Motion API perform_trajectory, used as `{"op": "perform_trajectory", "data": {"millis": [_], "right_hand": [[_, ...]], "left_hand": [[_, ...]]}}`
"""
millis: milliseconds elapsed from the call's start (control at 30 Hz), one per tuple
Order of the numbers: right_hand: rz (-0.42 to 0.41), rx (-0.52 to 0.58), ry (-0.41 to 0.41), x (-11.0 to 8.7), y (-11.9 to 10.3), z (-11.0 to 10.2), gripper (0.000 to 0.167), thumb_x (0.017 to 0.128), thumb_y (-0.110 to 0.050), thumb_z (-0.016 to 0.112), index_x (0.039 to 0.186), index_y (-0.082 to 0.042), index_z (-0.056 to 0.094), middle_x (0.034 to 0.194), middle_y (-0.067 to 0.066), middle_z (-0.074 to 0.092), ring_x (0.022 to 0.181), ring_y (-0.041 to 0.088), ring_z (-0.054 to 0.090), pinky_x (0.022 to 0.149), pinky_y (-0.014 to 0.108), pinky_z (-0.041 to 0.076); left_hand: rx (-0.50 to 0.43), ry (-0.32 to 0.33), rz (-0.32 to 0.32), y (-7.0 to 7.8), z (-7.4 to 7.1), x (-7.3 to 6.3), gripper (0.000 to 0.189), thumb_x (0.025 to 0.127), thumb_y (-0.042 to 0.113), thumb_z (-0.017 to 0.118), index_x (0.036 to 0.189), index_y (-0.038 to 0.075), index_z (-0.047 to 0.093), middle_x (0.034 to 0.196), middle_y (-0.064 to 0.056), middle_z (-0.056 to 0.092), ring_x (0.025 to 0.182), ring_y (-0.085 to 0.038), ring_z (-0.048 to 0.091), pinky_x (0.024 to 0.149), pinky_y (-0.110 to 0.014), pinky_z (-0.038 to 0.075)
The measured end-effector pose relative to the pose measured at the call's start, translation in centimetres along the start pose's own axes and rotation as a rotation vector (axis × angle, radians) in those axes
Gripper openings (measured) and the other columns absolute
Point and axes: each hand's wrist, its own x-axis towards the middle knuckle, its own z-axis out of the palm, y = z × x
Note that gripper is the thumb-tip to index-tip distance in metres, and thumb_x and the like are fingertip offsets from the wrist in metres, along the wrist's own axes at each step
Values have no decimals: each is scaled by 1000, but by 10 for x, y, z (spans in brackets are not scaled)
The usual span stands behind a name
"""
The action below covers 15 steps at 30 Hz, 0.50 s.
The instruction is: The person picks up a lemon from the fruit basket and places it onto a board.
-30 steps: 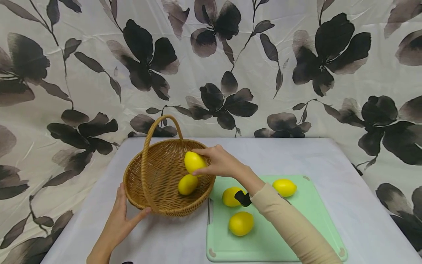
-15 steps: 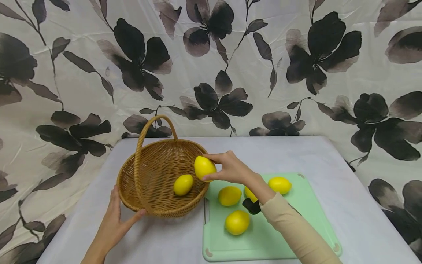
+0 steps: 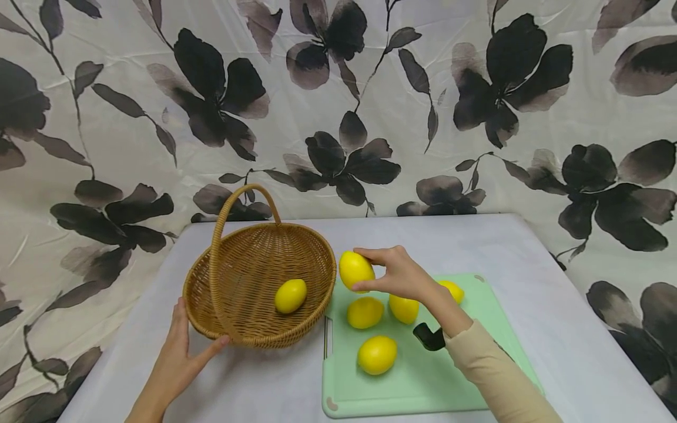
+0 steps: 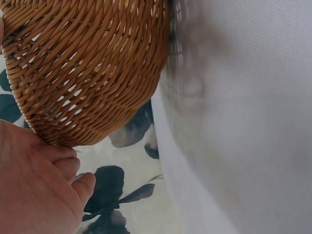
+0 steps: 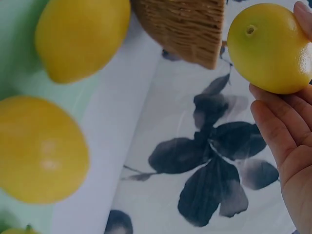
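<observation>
My right hand (image 3: 404, 273) pinches a yellow lemon (image 3: 355, 270) between thumb and fingers, above the far left part of the green cutting board. The right wrist view shows the same lemon (image 5: 268, 48) resting against the fingers. To the left stands a brown wicker basket (image 3: 238, 264) with an arched handle, holding one lemon (image 3: 290, 296). My left hand (image 3: 177, 358) grips the basket's near left side, its thumb at the front rim and its fingers along the left. From the left wrist, the woven wall of the basket (image 4: 92, 63) is visible above curled fingers.
Several lemons lie on the cutting board (image 3: 412, 388): one in front (image 3: 377, 355), one behind it (image 3: 365, 312), others partly covered by the right hand and forearm. The white-covered table (image 3: 264, 388) ends at a floral cloth backdrop (image 3: 370, 194).
My right hand has carried the lemon from above the basket rightward, over the cutting board. The left hand keeps its hold on the basket. The whole head view has shifted slightly.
</observation>
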Motion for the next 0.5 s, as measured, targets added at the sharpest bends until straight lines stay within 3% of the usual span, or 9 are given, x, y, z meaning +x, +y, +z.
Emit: {"op": "perform_trajectory", "data": {"millis": [500], "right_hand": [[76,-33,70,-43,16,-15,69,76,-31,81,134,-2,56,130,12,62,115,27,64,96,44,52]], "left_hand": [[-20,-18,2,-1,0,-1,115,90,47,62,146,9,-30,154,-19,-29,143,-47,-18,108,-74,6]]}}
